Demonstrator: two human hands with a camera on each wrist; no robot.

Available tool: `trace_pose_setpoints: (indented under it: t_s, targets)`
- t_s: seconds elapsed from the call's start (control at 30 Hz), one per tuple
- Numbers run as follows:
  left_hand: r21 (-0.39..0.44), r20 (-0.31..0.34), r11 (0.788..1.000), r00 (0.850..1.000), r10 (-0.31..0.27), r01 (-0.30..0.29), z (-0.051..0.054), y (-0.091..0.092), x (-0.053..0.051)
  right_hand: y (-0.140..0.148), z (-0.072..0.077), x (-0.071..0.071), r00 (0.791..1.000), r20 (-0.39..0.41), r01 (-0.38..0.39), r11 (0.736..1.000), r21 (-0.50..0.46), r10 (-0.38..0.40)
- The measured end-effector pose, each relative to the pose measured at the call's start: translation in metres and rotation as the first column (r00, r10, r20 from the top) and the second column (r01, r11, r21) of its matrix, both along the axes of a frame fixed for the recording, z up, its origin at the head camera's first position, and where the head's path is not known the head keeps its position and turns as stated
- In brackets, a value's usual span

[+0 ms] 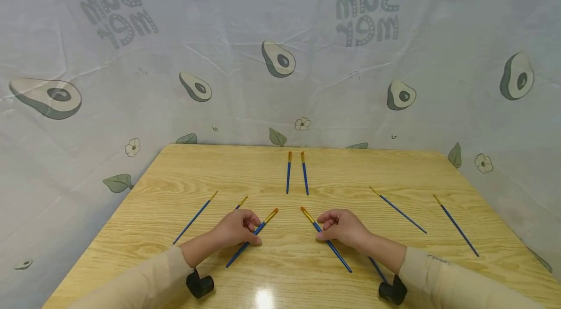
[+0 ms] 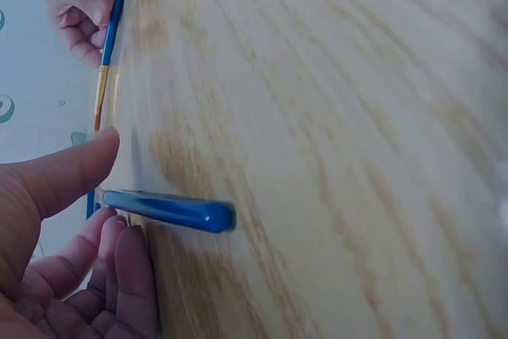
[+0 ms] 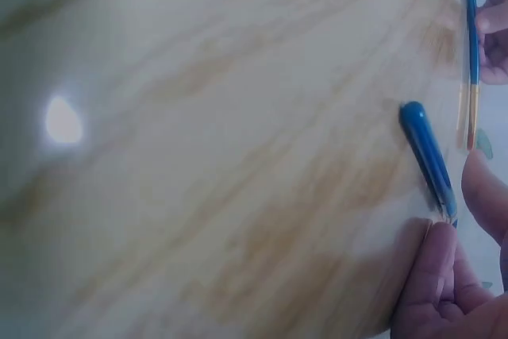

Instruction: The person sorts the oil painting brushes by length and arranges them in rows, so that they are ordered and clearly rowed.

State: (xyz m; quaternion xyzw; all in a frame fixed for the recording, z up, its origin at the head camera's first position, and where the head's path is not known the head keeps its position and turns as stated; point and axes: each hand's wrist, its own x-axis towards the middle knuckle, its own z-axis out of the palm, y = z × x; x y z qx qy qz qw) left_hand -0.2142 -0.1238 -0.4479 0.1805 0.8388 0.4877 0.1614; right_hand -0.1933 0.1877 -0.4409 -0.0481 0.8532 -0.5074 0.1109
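Flanking the middle of the wooden table, left hand and right hand each loosely straddle a brush; thumbs spread from fingers, neither pinching. Left blue brush and right blue brush lie on the wood, bristles angled inward, tips apart. Upright pair near far edge; thinner brushes outward on both sides.

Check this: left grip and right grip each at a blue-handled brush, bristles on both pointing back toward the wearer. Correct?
Bristle direction is wrong: both brushes' bristles point away from the wearer, toward the table's far side, as the head view shows. Left grip and right grip are each at a blue-handled brush.
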Motion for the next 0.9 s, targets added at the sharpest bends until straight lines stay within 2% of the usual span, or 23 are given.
trace_pose_setpoints:
  t_s: [0.1, 0.47, 0.9]
  targets:
    - [-0.012, -0.018, 1.0, 1.0, 0.01, -0.01, 0.0, 0.001, 0.001, -0.002, -0.001, 0.0, 0.999, -0.006, 0.039, 0.999, 0.016, -0.039]
    - [-0.073, -0.072, 0.996, 0.996, 0.051, -0.056, -0.002, 0.004, 0.001, -0.011, -0.005, 0.0, 0.994, -0.053, 0.101, 0.992, 0.07, -0.097]
    - [-0.109, -0.108, 0.993, 0.993, 0.043, -0.054, -0.001, 0.004, 0.001, -0.009, -0.007, 0.0, 0.992, -0.093, 0.094, 0.989, 0.111, -0.084]
